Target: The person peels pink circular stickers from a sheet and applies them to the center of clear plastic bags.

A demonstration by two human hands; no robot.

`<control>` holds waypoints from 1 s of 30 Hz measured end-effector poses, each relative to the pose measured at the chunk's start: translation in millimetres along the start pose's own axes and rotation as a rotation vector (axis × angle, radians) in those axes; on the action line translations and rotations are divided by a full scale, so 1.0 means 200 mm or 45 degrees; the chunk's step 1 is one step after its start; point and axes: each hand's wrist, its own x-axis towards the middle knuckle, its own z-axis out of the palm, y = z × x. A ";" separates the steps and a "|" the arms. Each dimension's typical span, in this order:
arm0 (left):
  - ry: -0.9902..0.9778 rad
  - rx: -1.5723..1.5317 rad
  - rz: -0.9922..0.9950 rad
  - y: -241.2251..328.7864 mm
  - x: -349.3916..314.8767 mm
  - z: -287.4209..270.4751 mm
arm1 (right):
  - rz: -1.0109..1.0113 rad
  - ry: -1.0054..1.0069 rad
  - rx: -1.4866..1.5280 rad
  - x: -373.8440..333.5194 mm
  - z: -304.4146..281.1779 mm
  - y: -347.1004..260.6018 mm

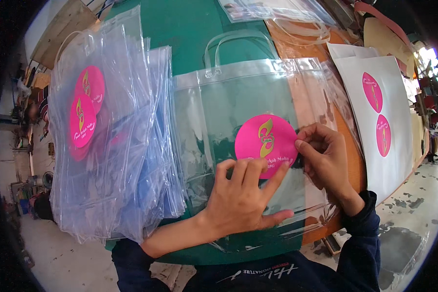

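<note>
**One round pink sticker (266, 124), almost flat on its clear bag (204, 112)**

I am watching from far away, through the camera on the person's head. I think this sticker is nearly done. It lies on the bag, close to the middle, and most of it looks flat. The right edge may be the bit left to press, because the right hand (323, 158) has its thumb and pointing finger pinched together there, and seems to have hold of that edge. The left hand (241, 192) is open with bent, spread fingers. Its fingertips touch the low part of the sticker, and it grips nothing.

The bag lies flat on the green table top (173, 24). I can see right through it, and I spot nothing inside. Its handle (241, 35) points away from the person.

On the left is a big, messy pile of clear bags (131, 165). A few pink stickers (82, 120) show near its top, so I guess some bags are finished. I can't count how many. I can't tell if those bags hold anything. On the right, a white sheet (396, 107) has two more stickers (383, 135), so more seems left to do.
</note>
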 end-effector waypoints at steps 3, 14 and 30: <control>0.066 0.069 -0.067 -0.02 0.01 -0.01 | 0.004 0.004 0.026 -0.02 0.00 0.01; 0.081 0.336 -0.312 -0.04 0.11 0.04 | -0.037 0.010 -0.020 0.00 0.00 0.01; 0.139 0.341 -0.225 -0.06 0.08 0.03 | -0.014 0.015 -0.009 0.00 0.00 0.00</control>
